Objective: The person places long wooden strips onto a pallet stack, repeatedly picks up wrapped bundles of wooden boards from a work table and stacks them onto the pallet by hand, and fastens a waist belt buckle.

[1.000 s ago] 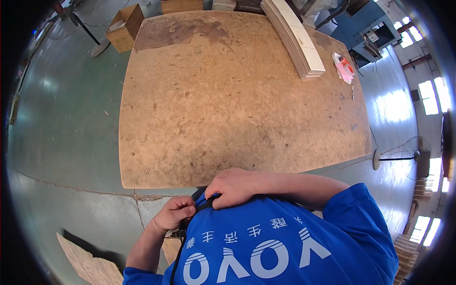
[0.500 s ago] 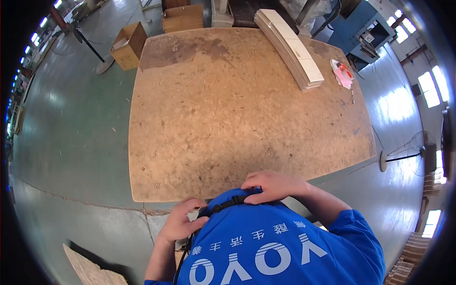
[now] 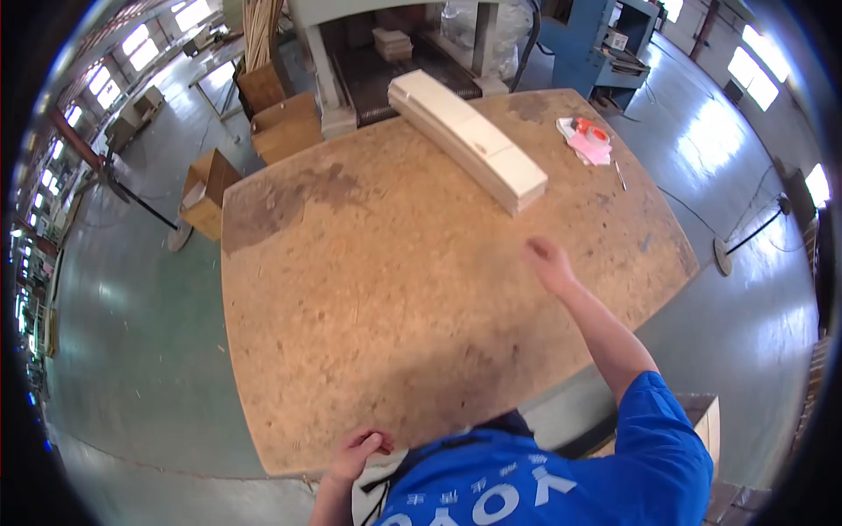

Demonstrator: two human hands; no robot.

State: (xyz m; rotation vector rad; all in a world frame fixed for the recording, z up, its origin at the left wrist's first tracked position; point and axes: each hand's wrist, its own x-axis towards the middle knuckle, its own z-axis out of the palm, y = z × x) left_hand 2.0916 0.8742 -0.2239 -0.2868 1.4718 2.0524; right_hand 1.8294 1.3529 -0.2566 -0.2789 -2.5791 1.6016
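Observation:
My right hand (image 3: 547,265) reaches over the table, slightly blurred, its fingers loosely curved and nothing visible in them. It is just short of the near end of a stack of long, pale wooden boards (image 3: 474,136), not touching it. My left hand (image 3: 358,451) is low by the near table edge, in front of my blue shirt. Its fingers are half bent and apart, and I see nothing in them. The worn brown table (image 3: 377,263) spreads beneath both hands.
A red-and-white item with a pink cloth (image 3: 589,142) lies at the table's back right, with a thin pen-like tool (image 3: 620,175) beside it. Cardboard boxes (image 3: 289,127) stand beyond the back left edge. A conveyor machine (image 3: 351,83) is behind the table, a blue machine (image 3: 574,48) to its right.
Both hands have left the black strap buckle at my waist. My right hand has moved forward towards the board stack; my left is lower near the edge. The view has tilted up and turned.

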